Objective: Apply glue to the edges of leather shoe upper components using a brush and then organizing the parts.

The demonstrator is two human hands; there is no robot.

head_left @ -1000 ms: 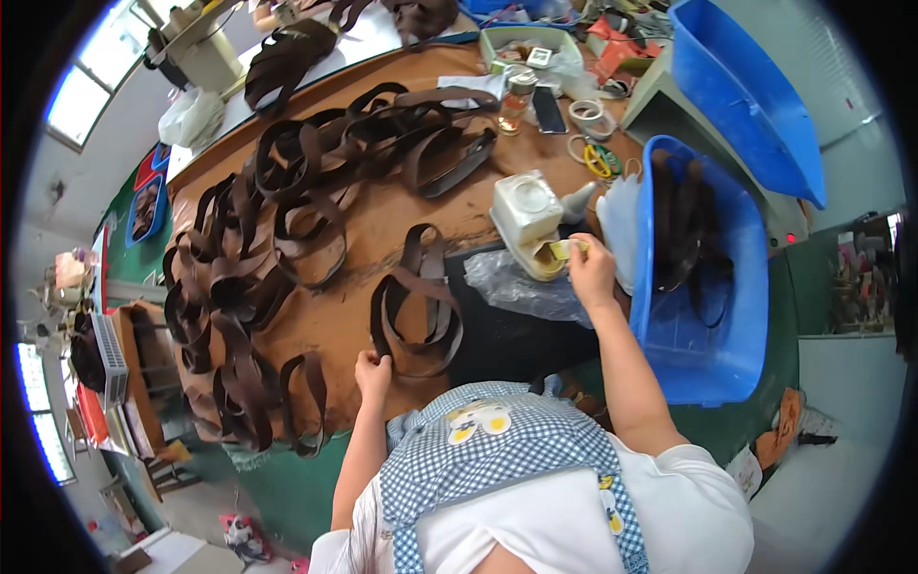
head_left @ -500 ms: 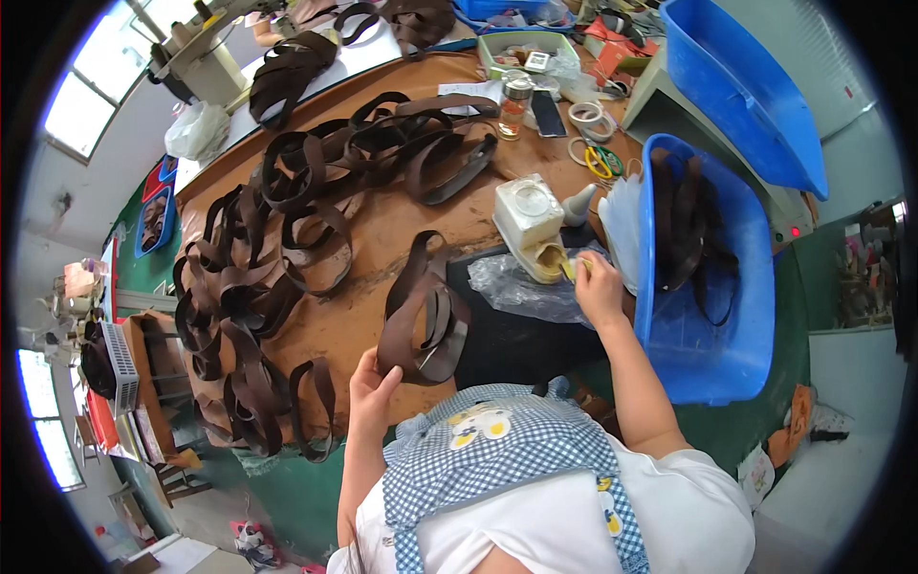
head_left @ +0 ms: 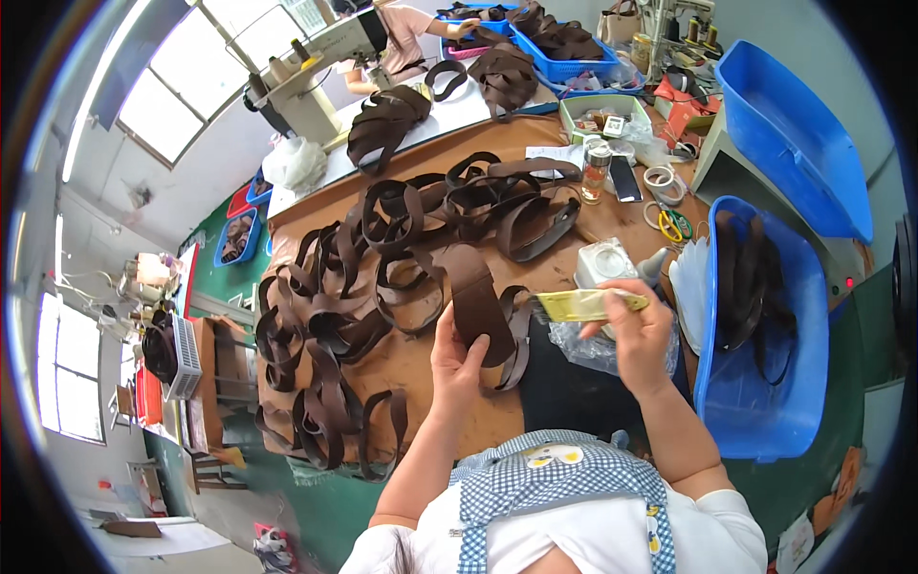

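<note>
My left hand (head_left: 457, 362) is closed on a dark brown strap (head_left: 478, 301), thumb on its flat face, lifting a broad end over the table. The rest of the strap hangs in loops (head_left: 516, 349) to the right. In my right hand (head_left: 639, 330) is a flat brush with a yellowish handle (head_left: 574, 306). Its dark bristles (head_left: 541, 308) point left, a short way from the strap and seemingly apart from it. Behind the brush stands a white plastic container (head_left: 604, 260), its lower part hidden by my hand and the brush. Clear plastic film (head_left: 598, 354) lies beneath.
Many looped brown straps (head_left: 382, 244) cover the left of the brown table (head_left: 449, 421). At right stands a blue bin (head_left: 765, 402) with dark straps. Scissors (head_left: 675, 226), tape rolls (head_left: 665, 182), a phone (head_left: 625, 179) and a jar (head_left: 595, 170) lie behind. Beyond, another person (head_left: 406, 38) sits by a sewing machine.
My right hand has brought the brush up and left, out of the white container's opening toward the strap. My left hand has raised and turned the strap's broad end. The head view has shifted.
</note>
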